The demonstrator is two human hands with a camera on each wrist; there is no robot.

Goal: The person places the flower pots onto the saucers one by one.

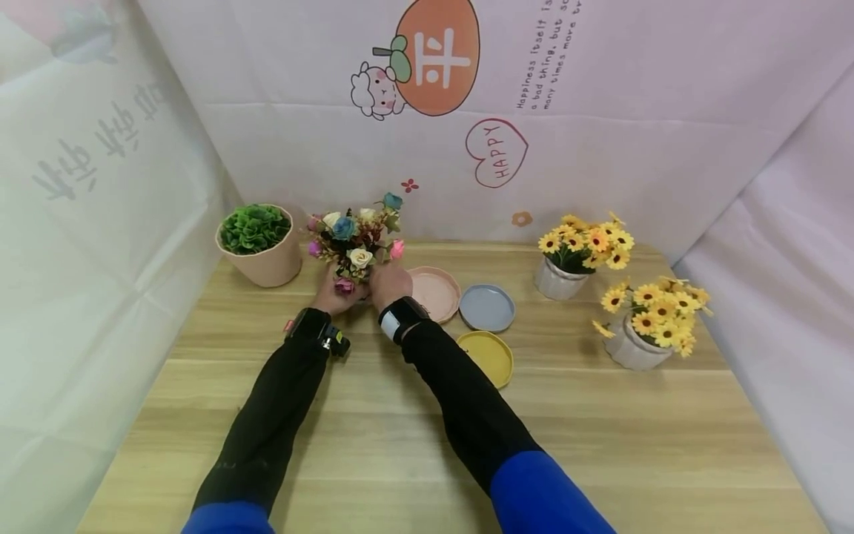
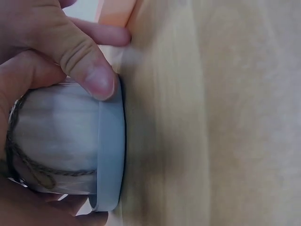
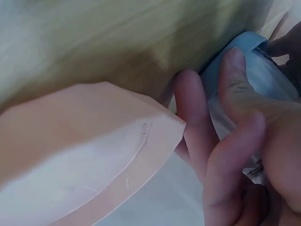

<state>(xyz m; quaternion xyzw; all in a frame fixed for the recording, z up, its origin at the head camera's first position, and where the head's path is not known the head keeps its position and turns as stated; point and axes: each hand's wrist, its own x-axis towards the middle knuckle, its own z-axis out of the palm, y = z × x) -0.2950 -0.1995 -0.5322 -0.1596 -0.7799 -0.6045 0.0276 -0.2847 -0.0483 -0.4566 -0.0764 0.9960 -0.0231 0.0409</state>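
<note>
A white flowerpot (image 2: 63,127) bound with twine sits in a blue-grey saucer (image 2: 110,155), with mixed artificial roses (image 1: 360,257) rising from it. On its left side, my left hand (image 1: 336,295) holds the pot, fingers curled round the pot and saucer edge. Across from it my right hand (image 1: 391,283) grips the pot's right side, its thumb (image 2: 100,82) pressed at the saucer's rim. Close beside the right fingers lies a pink saucer (image 3: 94,113). From above, the flowers and hands hide most of the pot.
A blue-grey saucer (image 1: 488,308) and a yellow saucer (image 1: 492,358) lie to the right of the pink one. Two white pots of yellow daisies (image 1: 557,280) stand at the right. A pink pot (image 1: 270,261) with a green plant is at the back left, near the cloth wall.
</note>
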